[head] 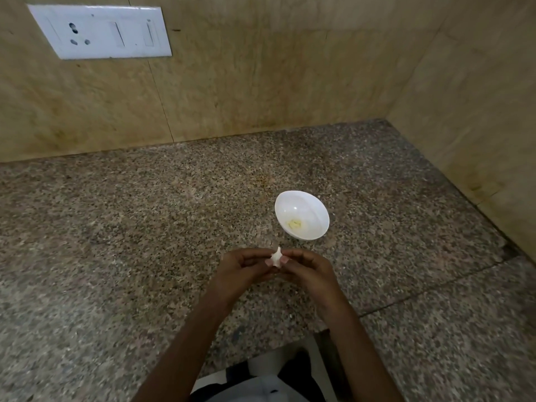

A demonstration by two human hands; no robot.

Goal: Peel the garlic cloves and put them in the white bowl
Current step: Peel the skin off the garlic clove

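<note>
One bowl (316, 210), one garlic clove (276, 258), two hands (243, 266) (306, 268)

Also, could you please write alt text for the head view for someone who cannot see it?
A person's left hand and right hand pinch a white garlic clove between their fingertips above a speckled stone counter. Just beyond stands a white bowl holding a few pale pieces; a white switch plate is on the wall.

Counter: speckled granite worktop (145, 227), seam at right.
Walls: beige stone panels (261, 82).
Fitting: white switch-and-socket plate (100, 31).
</note>
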